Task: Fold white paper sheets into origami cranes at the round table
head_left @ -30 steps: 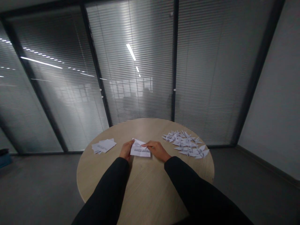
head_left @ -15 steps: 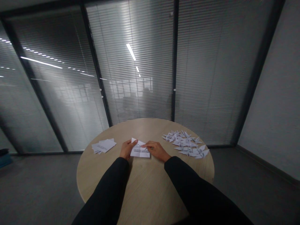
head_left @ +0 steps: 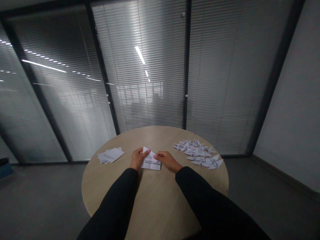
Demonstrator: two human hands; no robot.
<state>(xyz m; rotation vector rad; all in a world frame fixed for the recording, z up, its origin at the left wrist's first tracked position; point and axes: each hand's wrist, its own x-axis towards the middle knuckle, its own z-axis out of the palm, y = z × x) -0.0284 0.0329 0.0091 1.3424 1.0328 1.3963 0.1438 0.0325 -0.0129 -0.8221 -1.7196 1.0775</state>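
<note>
Between my two hands is a sheet of printed white paper (head_left: 151, 164), with a diagonal edge or fold running across its upper part. My left hand (head_left: 137, 158) grips its upper left side, thumb on top. At the right edge, my right hand (head_left: 168, 160) pinches the paper between thumb and fingers. Off to the left lies a small stack of printed paper sheets (head_left: 112, 154). Several folded white paper cranes (head_left: 200, 154) are spread in a cluster on the right.
All of the paper is on a round wooden table (head_left: 155, 203). Behind it stand glass partitions with blinds (head_left: 150, 113) in dark frames. A pale wall (head_left: 295, 116) rises on the right, and a blue object (head_left: 5, 170) sits on the floor at far left.
Both hands have shifted slightly, and the paper has moved a little right and tilted. My right fingers have gone from lying across the paper to pinching its right edge.
</note>
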